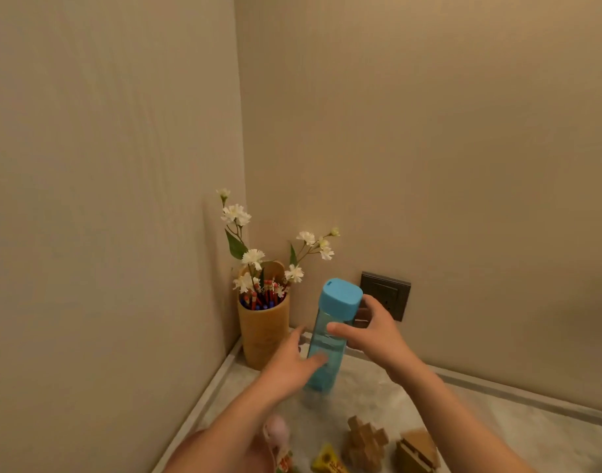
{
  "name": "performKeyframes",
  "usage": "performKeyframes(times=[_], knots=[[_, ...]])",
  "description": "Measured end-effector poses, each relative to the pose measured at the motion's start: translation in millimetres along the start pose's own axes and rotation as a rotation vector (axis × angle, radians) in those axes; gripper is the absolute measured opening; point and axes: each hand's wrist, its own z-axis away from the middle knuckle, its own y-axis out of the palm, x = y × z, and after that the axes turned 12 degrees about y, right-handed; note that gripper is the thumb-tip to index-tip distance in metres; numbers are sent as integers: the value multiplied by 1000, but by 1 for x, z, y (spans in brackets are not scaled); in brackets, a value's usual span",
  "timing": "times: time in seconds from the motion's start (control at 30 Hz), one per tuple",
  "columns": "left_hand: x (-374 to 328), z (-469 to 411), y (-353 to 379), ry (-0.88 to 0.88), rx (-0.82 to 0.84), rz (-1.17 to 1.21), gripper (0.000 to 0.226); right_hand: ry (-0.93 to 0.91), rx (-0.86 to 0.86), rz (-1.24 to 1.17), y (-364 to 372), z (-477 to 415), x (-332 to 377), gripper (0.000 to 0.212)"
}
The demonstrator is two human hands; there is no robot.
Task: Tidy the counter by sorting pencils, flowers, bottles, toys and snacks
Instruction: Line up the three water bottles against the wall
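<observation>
Person's arms, head view. Left forearm (pixel 231 428) and right forearm (pixel 446 404): uncovered as far as the lower frame edge. Left grip (pixel 291 365) and right grip (pixel 373 332): bare hands, outlines slightly motion-blurred.

The base of the blue bottle (pixel 326 373) dissolves into blur, and the fingers of the left hand (pixel 292 363) vanish behind its side. The right hand (pixel 374 332) masks a corner of the wall socket (pixel 388 293). Only the tips of the pencils (pixel 263 297) clear the holder (pixel 263 332), which swallows the flower stems (pixel 251 278). The bottom edge crops a yellow packet (pixel 326 460), its print unreadable, a wooden toy (pixel 417 452) and a blurred, unidentifiable pink object (pixel 277 435).
</observation>
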Motion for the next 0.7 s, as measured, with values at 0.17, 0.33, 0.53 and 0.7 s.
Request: performKeyframes(times=[0.17, 0.33, 0.53, 0.7], knots=[[31, -22, -1, -156, 46, -45, 61, 41, -30, 39, 19, -43, -11, 74], [39, -35, 1, -195, 76, 50, 54, 26, -14, 72, 30, -73, -12, 78], [42, -39, 2, -218, 29, 81, 58, -18, -5, 82, 29, -87, -10, 72], [45, -40, 6, -256, 13, 70, 61, -47, 73, 78, 27, -85, -15, 72]])
